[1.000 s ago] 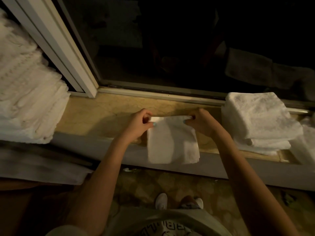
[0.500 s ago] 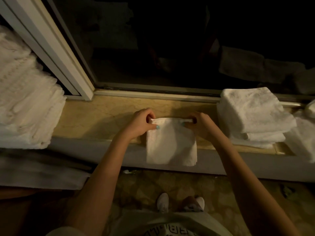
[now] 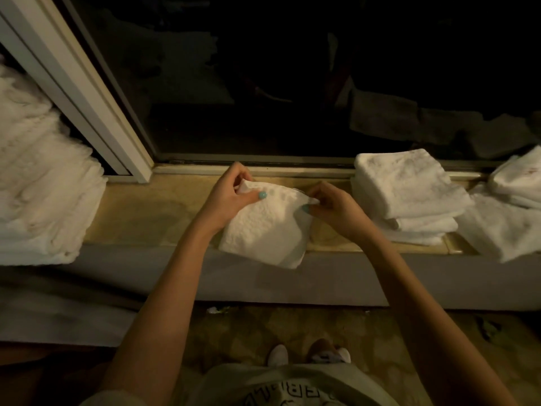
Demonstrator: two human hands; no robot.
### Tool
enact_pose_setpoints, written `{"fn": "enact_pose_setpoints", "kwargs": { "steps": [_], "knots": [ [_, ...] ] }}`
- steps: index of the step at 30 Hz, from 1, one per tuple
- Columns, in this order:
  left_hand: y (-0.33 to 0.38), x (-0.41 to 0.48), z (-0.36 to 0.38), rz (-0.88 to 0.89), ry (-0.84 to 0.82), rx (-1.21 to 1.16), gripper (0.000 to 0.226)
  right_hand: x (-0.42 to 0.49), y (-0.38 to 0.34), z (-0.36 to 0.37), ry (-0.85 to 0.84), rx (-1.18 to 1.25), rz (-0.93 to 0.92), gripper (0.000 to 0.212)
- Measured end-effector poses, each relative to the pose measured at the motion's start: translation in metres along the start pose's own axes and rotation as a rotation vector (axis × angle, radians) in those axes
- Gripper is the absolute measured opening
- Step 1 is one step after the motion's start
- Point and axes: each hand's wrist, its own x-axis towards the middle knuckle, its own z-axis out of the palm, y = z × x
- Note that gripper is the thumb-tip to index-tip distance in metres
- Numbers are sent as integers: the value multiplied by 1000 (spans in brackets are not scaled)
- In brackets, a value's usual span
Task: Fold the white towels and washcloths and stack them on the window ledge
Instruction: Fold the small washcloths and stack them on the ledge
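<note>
washcloth (image 3: 265, 227) — nubby white square — pinched by both hands.

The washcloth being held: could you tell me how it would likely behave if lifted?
Probably floppy: the washcloth drapes below the left hand and right hand. Likely light: fingertip pinches carry it. Nubby terry seems unlikely to slip.

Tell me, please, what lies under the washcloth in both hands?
Under the washcloth shows the tan window ledge, and its lower corner overhangs the ledge's grey front. The ledge patch directly beneath is covered, so anything there cannot be seen.
</note>
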Motion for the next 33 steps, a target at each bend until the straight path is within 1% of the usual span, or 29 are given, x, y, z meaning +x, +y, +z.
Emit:
{"fn": "enact_pose_setpoints", "kwargs": {
  "steps": [3,9,14,16,19,23,25,28,30,33],
  "knots": [
    [11,-1,-4,61,49,-63,24,-4,-12,-7,-9,32,-40,14],
    [32,5,-6,104,109,8,22,-2,-28,-23,-17,27,46,13],
    [59,17,-10,190,157,-21,23,1,-45,-45,-106,-57,-35,20],
    [71,23,-12,223,140,-19,23,4,-51,-55,-62,-114,-75,25],
    [85,32,-16,228,95,-22,20,7,-55,-76,64,-149,-127,20],
    [100,42,-10,230,-27,-61,16,8,-54,-107,189,-191,-134,17],
    [108,46,-2,224,-84,-65,17,6,-52,-120,209,-219,-135,10],
    [126,56,14,206,-134,-68,19,2,-45,-143,205,-296,-102,17],
    [140,64,26,192,-141,-107,21,0,-43,-162,213,-299,-103,20],
    [160,74,49,202,-131,-191,24,-6,-42,-197,247,-303,-155,17]
  ]
}}
